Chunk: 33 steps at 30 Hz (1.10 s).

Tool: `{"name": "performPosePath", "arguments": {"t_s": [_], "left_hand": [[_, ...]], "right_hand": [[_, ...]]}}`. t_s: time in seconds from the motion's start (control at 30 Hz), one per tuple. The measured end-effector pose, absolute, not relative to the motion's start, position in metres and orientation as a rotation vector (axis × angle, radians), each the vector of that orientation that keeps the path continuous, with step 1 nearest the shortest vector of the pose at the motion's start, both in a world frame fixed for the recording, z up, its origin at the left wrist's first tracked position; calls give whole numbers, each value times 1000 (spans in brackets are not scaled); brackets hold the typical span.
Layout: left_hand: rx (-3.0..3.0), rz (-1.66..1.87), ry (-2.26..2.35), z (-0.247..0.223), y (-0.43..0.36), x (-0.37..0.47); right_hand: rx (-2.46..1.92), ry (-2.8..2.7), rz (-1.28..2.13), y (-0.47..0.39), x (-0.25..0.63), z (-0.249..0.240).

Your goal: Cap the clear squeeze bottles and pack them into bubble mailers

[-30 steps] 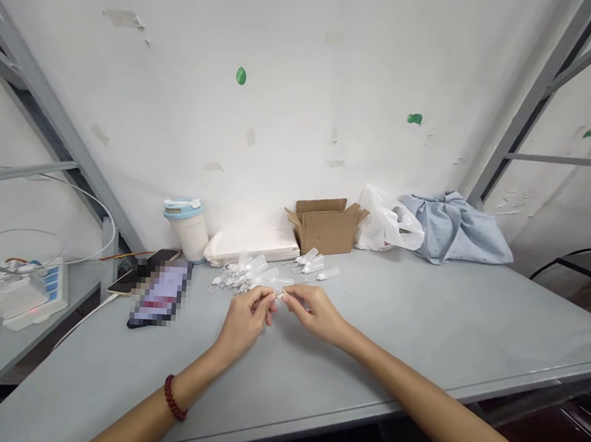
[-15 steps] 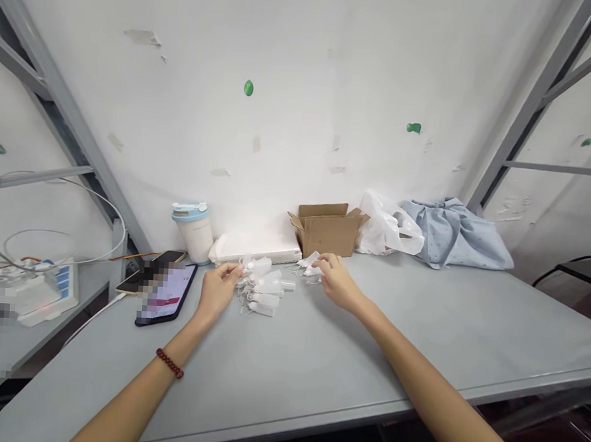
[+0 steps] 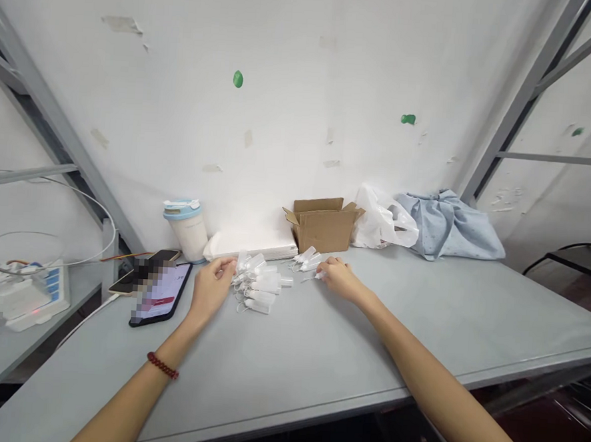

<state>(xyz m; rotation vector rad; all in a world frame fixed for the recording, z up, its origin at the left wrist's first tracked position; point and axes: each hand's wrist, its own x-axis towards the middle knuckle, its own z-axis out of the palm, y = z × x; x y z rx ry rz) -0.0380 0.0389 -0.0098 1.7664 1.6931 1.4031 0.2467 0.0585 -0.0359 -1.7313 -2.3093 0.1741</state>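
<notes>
In the middle of the worktop (image 3: 286, 367) lies a larger pile (image 3: 261, 284) of small clear plastic pieces with white ends and thin loops; just right of it and a little farther back is a smaller group (image 3: 307, 259) of the same. The left hand (image 3: 212, 288), fingers bent, reaches the larger pile's left edge; I cannot tell whether it pinches anything. The right hand (image 3: 342, 279) curls over a white piece (image 3: 319, 275) beside the smaller group, its grip hidden too. Behind stand a blue-lidded cup (image 3: 188, 233), a white stack (image 3: 254, 246), an open cardboard box (image 3: 325, 232), a white plastic bag (image 3: 381, 221) and a pale blue cloth bundle (image 3: 450, 227). 2 phones (image 3: 174, 288) lie left of the left hand.
</notes>
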Motion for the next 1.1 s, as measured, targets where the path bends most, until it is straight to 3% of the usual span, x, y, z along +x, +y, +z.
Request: {"name": "performPosePath", "arguments": {"t_s": [0.17, 0.47, 1.1], "left_hand": [[1963, 1336, 1633, -14, 26, -24], [2228, 1053, 1409, -21, 11, -3], [2243, 1009, 1281, -19, 7, -1]], "right_hand": [[-1646, -2289, 267, 53, 244, -29], [-1054, -2021, 836, 27, 216, -13], [-970, -1999, 899, 17, 207, -11]]}}
